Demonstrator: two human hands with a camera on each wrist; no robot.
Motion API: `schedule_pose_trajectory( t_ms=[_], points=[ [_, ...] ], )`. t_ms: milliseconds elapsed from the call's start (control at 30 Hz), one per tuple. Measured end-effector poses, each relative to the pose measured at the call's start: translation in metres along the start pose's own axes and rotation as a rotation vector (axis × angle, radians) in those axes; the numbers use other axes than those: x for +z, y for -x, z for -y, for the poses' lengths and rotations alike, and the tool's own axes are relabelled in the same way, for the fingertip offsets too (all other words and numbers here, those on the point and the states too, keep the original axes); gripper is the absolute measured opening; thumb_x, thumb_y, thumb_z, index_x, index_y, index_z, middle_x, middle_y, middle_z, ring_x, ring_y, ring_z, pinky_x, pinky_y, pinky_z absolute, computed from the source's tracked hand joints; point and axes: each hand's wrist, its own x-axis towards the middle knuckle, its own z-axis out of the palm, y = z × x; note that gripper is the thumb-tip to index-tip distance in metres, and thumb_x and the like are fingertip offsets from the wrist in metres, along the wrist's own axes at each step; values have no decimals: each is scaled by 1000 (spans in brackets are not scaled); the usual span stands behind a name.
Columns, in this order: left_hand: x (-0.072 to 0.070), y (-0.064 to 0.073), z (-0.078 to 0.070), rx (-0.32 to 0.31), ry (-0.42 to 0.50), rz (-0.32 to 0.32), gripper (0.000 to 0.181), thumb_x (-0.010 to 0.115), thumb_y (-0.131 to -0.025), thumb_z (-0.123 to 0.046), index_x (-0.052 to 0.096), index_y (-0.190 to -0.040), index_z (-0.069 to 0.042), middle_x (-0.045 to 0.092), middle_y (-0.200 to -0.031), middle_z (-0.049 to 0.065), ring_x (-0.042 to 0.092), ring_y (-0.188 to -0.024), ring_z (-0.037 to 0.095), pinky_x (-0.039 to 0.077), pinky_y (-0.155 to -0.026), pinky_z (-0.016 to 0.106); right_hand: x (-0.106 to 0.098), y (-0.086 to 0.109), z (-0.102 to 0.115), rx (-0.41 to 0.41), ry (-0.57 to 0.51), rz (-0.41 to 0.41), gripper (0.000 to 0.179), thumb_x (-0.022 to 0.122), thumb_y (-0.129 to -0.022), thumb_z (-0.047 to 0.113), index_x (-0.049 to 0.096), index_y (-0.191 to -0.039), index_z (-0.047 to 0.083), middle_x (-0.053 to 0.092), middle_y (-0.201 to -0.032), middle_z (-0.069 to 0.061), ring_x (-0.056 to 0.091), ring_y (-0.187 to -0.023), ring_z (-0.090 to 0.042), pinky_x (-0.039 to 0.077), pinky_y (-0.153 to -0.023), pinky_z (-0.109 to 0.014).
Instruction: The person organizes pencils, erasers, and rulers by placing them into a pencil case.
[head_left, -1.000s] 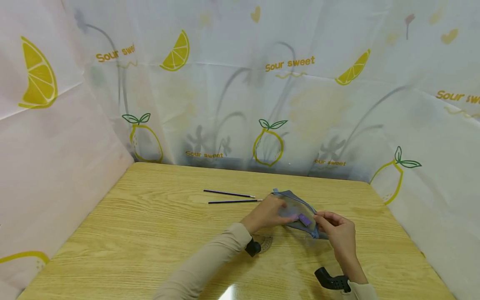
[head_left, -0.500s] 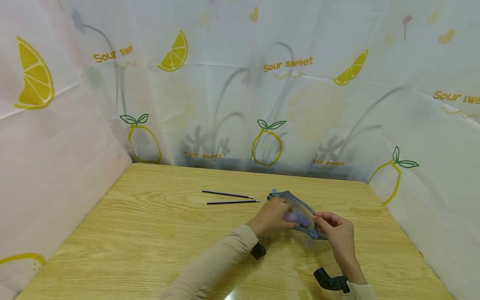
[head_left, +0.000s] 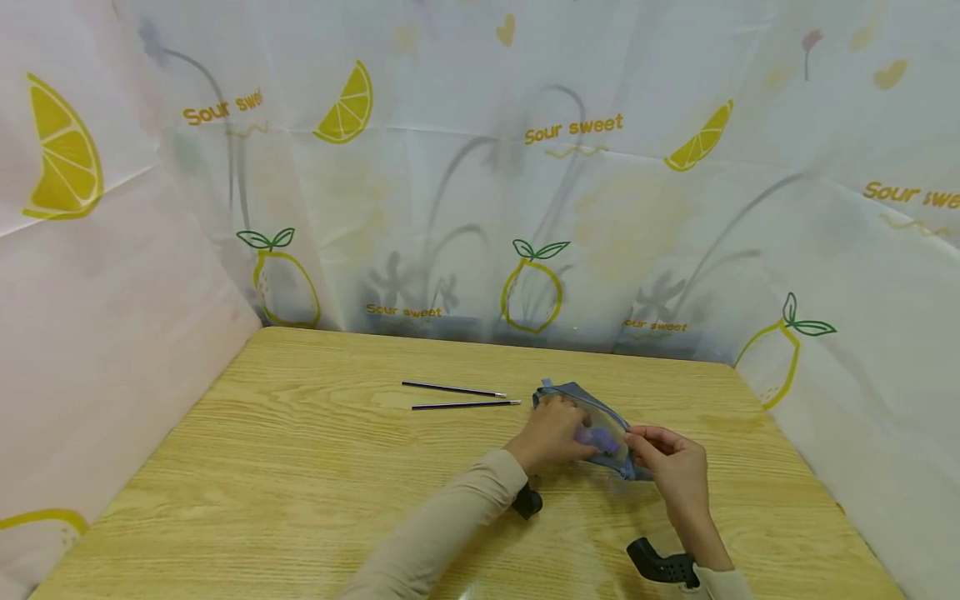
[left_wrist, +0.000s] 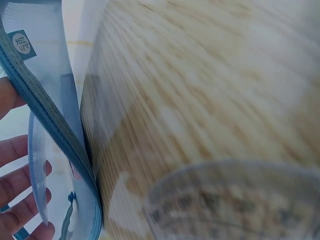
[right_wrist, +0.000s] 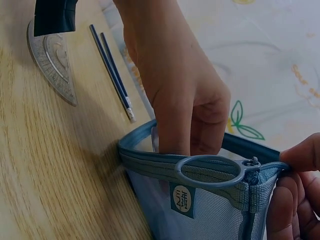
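A blue-grey see-through zip pouch (head_left: pixel 576 396) is propped on the table with its zipped mouth apart. Fingers down, my left hand (head_left: pixel 553 432) is inside that mouth; in the left wrist view its fingers (left_wrist: pixel 15 185) look spread, the thumb apart by the zip. A clear curved edge with fine marks crosses those fingers; I cannot tell what it belongs to. A purple block (head_left: pixel 609 443) shows through the mesh beside the hand. My right hand (head_left: pixel 678 467) pinches the pouch's corner by the zip, near a ring-shaped zip pull (right_wrist: pixel 210 171).
Two dark pencils (head_left: pixel 453 388) with pale ends lie left of the pouch. A clear protractor (right_wrist: pixel 52 62) lies flat on the wooden table (head_left: pixel 315 467), partly under my left wrist's camera mount (head_left: pixel 527 502). A printed cloth (head_left: pixel 420 192) hangs behind and at both sides.
My left hand has moved slightly right and deeper over the pouch's mouth, covering more of its inside. My right hand keeps its pinch on the corner.
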Motion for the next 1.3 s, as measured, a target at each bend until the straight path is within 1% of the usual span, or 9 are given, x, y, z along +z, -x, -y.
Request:
schedule_pose_trajectory(
  t_ms=[100, 233, 400, 500, 633, 800, 967, 1067, 1300],
  points=[
    [0, -2, -1, -5, 38, 20, 36, 73, -85, -44, 72, -110, -19, 66, -104, -4, 55, -104, 19, 42, -94, 40, 0, 0, -1, -3, 3, 3, 24, 74, -86, 7, 69, -102, -10, 70, -81, 1, 65, -68, -12, 55, -62, -26],
    [0, -5, -2, -12, 79, 37, 34, 75, -84, -42, 73, -109, -18, 68, -99, -6, 57, -101, 19, 44, -90, 40, -1, 0, -2, -8, 10, 1, 25, 75, -86, 8, 69, -102, -10, 70, -81, 1, 65, -68, -13, 55, -62, -26],
    [5, -11, -3, -9, 91, 44, 32, 76, -84, -40, 74, -107, -19, 69, -95, -9, 59, -90, 13, 45, -80, 32, -1, -1, -2, -15, 11, -3, 25, 75, -86, 9, 70, -101, -10, 70, -81, 0, 65, -68, -12, 55, -61, -26],
    [8, -14, -4, -8, 119, 52, 30, 76, -84, -39, 74, -105, -18, 68, -94, -9, 59, -82, 8, 45, -74, 27, -2, -1, -2, -16, 14, -3, 25, 75, -86, 9, 70, -102, -10, 70, -82, 0, 65, -69, -12, 55, -62, -26],
    [11, -17, -6, -10, 151, 75, 30, 76, -85, -37, 73, -107, -18, 68, -95, -10, 59, -81, 5, 46, -73, 25, -2, 0, -1, -15, 11, 3, 25, 75, -86, 9, 69, -102, -10, 70, -84, -1, 66, -70, -13, 55, -62, -26],
    [15, -18, -9, 10, 149, 94, 28, 74, -88, -33, 73, -110, -17, 69, -98, -9, 62, -85, 6, 48, -73, 23, -3, 1, -1, -1, 3, 7, 26, 75, -86, 9, 69, -102, -10, 70, -83, -1, 66, -71, -13, 55, -62, -26],
    [15, -18, -8, 54, 134, 64, 21, 70, -91, -23, 73, -110, -15, 70, -96, -6, 62, -80, 5, 47, -67, 20, -3, 1, -2, 11, 2, -1, 25, 75, -86, 8, 69, -102, -10, 70, -82, 0, 66, -70, -12, 55, -62, -26],
    [14, -19, -7, 66, 132, 56, 20, 69, -91, -20, 73, -110, -14, 70, -96, -5, 61, -79, 6, 46, -64, 19, -3, 1, -2, 5, 6, -2, 24, 75, -86, 8, 69, -102, -10, 70, -82, -1, 65, -69, -12, 55, -62, -26],
    [10, -18, -8, 80, 103, 67, 22, 68, -91, -16, 72, -112, -15, 69, -99, -6, 61, -80, 6, 46, -66, 19, -4, 2, -1, 2, 3, -2, 25, 76, -85, 9, 69, -101, -10, 70, -81, -1, 65, -69, -11, 55, -62, -26]
  ],
)
